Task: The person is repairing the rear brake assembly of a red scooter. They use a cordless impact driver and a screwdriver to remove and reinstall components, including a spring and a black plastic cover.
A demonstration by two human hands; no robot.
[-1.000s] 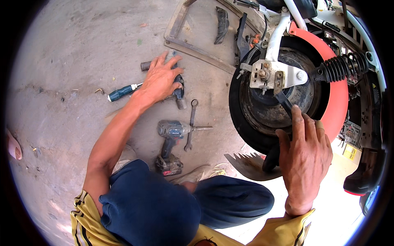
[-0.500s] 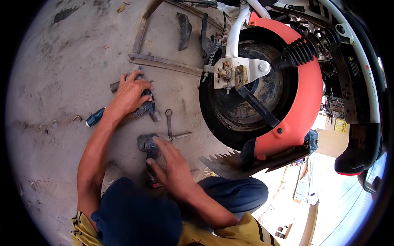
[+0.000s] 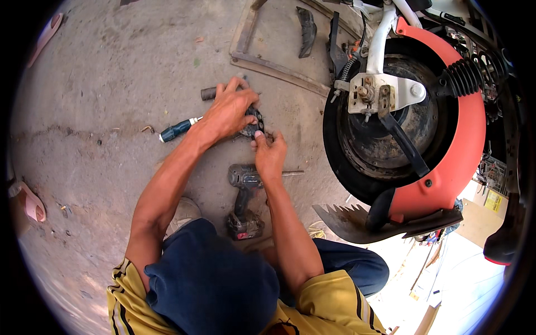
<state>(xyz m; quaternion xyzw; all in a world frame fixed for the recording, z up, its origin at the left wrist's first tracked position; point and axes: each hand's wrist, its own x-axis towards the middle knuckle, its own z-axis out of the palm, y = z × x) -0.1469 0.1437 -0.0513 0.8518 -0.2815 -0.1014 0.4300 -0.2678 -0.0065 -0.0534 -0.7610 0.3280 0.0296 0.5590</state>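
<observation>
In the head view, my left hand (image 3: 229, 109) is closed over a dark tool (image 3: 252, 124) on the ground. My right hand (image 3: 271, 153) has come up to its lower end, fingers curled against it; their exact grip is small to see. A cylindrical metal piece (image 3: 209, 93) lies beside them, and a blue-handled screwdriver (image 3: 176, 130) is to their left. The cordless power tool (image 3: 243, 201), with a long socket bit, lies below my hands. To the right is a scooter wheel (image 3: 349, 145) with a white bracket (image 3: 407, 92), a black lever (image 3: 407, 145) and a red fender (image 3: 463, 145).
A metal frame (image 3: 279, 72) and black part (image 3: 306, 33) lie at the top. A spring shock absorber (image 3: 460, 81) juts from the scooter. A jagged plate (image 3: 340, 223) sits under the fender. Pink sandals (image 3: 33, 206) are at the left edge, cardboard (image 3: 480, 220) at the right.
My right hand let go of the black lever, passed over the power tool, and is now beside my left hand on the dark tool.
</observation>
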